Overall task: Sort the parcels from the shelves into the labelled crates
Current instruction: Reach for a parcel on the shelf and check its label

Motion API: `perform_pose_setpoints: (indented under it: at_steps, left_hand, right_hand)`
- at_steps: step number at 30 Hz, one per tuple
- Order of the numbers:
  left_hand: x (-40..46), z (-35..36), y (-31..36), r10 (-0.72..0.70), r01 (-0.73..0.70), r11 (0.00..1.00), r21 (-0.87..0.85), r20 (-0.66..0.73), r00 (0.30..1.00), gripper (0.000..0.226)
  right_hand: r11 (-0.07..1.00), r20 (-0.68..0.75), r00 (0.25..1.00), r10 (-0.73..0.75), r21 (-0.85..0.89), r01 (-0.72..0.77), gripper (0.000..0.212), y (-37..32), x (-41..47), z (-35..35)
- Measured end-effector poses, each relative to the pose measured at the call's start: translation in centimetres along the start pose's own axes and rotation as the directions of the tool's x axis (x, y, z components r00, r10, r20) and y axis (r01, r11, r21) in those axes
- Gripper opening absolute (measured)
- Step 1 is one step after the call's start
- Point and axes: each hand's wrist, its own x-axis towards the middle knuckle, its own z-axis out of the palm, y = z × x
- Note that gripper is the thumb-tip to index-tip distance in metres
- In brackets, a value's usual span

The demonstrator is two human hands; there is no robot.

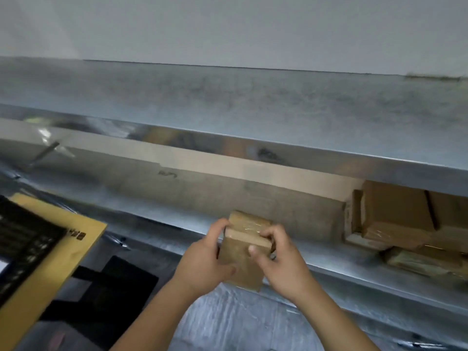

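Background, head view, blurred.
Pale wall spans the top. At left, a yellow-brown flat sheet with a black gridded item lying on it; black shapes lie just beside, lower down.

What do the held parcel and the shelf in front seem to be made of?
Held parcel: probably cardboard, matt brown, with glossy clear tape or film glinting near its top. Shelf: likely galvanised sheet metal, dull grey and mottled, its front lip showing blurred reflections.
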Motion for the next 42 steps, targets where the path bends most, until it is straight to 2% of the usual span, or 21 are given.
perform_pose_setpoints:
  at_steps: [1,3,4,6,7,9,10,12,14,16,18,20,22,24,27,34,38,42]
  left_hand:
    - [-1.1,-0.8,-0.8,0.007,-0.009,1.0,-0.027,-0.048,0.999,0.071]
    - [-3.4,-2.6,-1.9,0.023,-0.032,0.998,-0.058,-0.148,0.989,0.043]
    - [-4.5,-3.5,-2.3,0.024,-0.036,0.998,-0.059,-0.201,0.979,0.034]
    - [-6.7,-5.5,-3.6,0.008,-0.023,0.998,-0.05,-0.286,0.958,0.035]
    - [-7.8,-6.4,-4.5,-0.005,-0.008,0.999,-0.04,-0.314,0.949,0.034]
    - [-10.2,-8.2,-6.4,-0.065,0.046,0.997,-0.061,-0.346,0.936,0.03]
    - [-11.4,-9.1,-7.4,-0.107,0.08,0.993,-0.09,-0.35,0.931,0.04]
    - [-14.0,-10.6,-9.3,-0.151,0.119,0.986,-0.114,-0.339,0.929,0.08]
    - [-16.6,-12.0,-10.7,-0.159,0.142,0.987,-0.072,-0.331,0.93,0.108]
    - [-19.1,-13.4,-12.1,-0.167,0.161,0.986,-0.047,-0.359,0.918,0.117]
    - [-21.4,-15.0,-13.3,-0.167,0.172,0.985,-0.023,-0.406,0.898,0.122]
    - [-23.7,-16.6,-14.7,-0.157,0.183,0.983,0.018,-0.436,0.886,0.123]
    - [-26.1,-18.0,-16.2,-0.162,0.214,0.975,0.065,-0.451,0.877,0.112]
    - [-28.5,-19.3,-17.7,-0.163,0.252,0.959,0.128,-0.479,0.862,0.091]
    - [-32.1,-20.9,-19.8,-0.18,0.287,0.951,0.117,-0.545,0.819,0.074]
    - [-40.1,-24.2,-23.2,-0.232,0.309,0.951,-0.014,-0.692,0.684,0.063]
    - [-43.8,-25.9,-25.2,-0.288,0.338,0.937,-0.083,-0.731,0.619,0.063]
    - [-47.3,-27.9,-26.9,-0.375,0.412,0.897,-0.159,-0.768,0.52,0.058]
  right_hand:
    - [0.999,0.009,0.999,-0.037,0.032,0.037,0.026,-1.2,-0.3,1.0]
    - [0.992,0.023,0.993,-0.112,0.055,0.111,0.03,-3.5,-0.8,3.2]
    - [0.988,0.009,0.989,-0.148,0.036,0.147,0.026,-4.5,-1.1,4.4]
    - [0.986,-0.009,0.986,-0.168,0.013,0.168,0.019,-6.6,-1.5,7.1]
    - [0.987,0.008,0.987,-0.159,0.038,0.159,0.025,-7.7,-1.7,8.3]
    - [0.989,0.08,0.988,-0.135,0.078,0.129,0.058,-9.8,-2.1,10.5]
    - [0.99,0.125,0.984,-0.128,0.075,0.119,0.079,-10.9,-2.3,11.4]
    - [0.991,0.214,0.968,-0.135,0.036,0.13,0.11,-12.9,-3.0,13.2]
    - [0.981,0.279,0.943,-0.182,-0.01,0.193,0.124,-15.0,-3.8,15.1]
    - [0.975,0.344,0.915,-0.21,0.001,0.223,0.128,-16.9,-4.7,17.2]
    - [0.968,0.422,0.876,-0.233,0.017,0.25,0.125,-18.5,-5.4,19.5]
    - [0.94,0.484,0.826,-0.29,-0.019,0.341,0.109,-20.0,-6.1,21.9]
    - [0.913,0.515,0.786,-0.341,-0.017,0.407,0.087,-21.5,-7.1,24.2]
    - [0.889,0.522,0.759,-0.389,-0.001,0.457,0.078,-22.9,-8.2,26.4]
    - [0.861,0.519,0.725,-0.453,0.045,0.506,0.074,-25.2,-10.1,29.5]
    - [0.77,0.523,0.606,-0.6,0.172,0.614,0.074,-30.7,-14.1,36.7]
    - [0.685,0.536,0.497,-0.682,0.23,0.692,0.068,-33.3,-15.7,40.9]
    - [0.629,0.564,0.395,-0.725,0.31,0.713,0.078,-36.1,-16.9,46.0]
